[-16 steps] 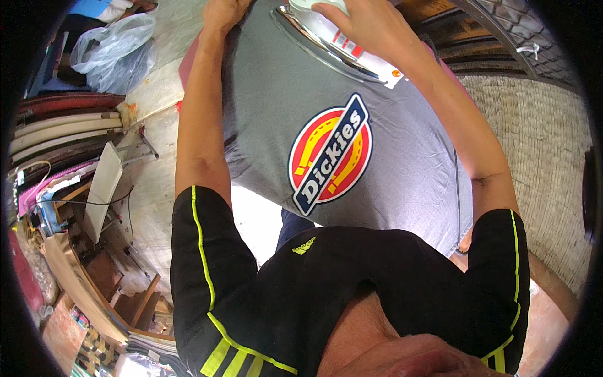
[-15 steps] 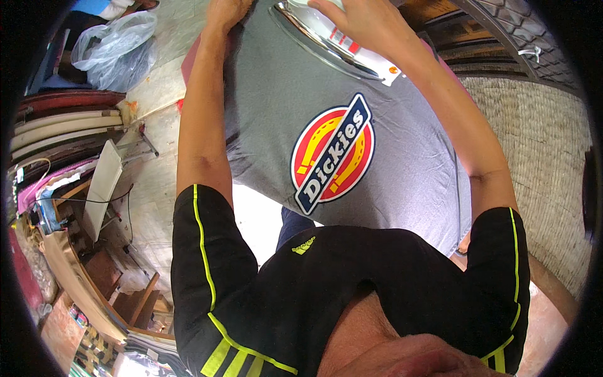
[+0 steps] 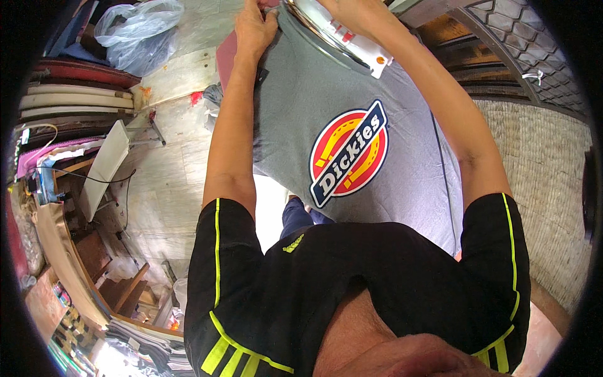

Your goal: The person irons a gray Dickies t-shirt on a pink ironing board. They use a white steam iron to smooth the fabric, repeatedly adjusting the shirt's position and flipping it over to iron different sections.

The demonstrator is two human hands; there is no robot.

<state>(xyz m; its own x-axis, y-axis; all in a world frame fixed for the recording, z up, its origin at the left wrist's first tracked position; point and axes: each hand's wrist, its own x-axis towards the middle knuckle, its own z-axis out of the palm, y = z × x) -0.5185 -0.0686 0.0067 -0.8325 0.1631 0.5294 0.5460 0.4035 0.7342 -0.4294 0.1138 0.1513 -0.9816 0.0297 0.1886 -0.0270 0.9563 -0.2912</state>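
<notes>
A grey shirt (image 3: 282, 107) with a large round red and yellow emblem (image 3: 349, 154) lies spread over a board with a dull red cover (image 3: 227, 60). On its far part rests a white and chrome clothes iron (image 3: 358, 49), tilted across the cloth. My right hand (image 3: 357, 14) is closed on the iron's handle, cut off partly by the upper rim. At the shirt's far left edge my left hand (image 3: 254, 30) pinches the cloth between thumb and fingers; the fingertips are partly out of view.
A dark cord (image 3: 445, 176) runs down the shirt's right side. To the right stand a metal grille (image 3: 527, 56) and a woven mat surface (image 3: 527, 157). Leftward are a clear plastic bag (image 3: 138, 38), stacked boards (image 3: 78, 100) and a small white folding table (image 3: 103, 166).
The view has shifted, so the shirt and emblem sit further right. My left hand has drawn nearer along the shirt's left edge. The right hand stays on the iron, now nearer the upper rim.
</notes>
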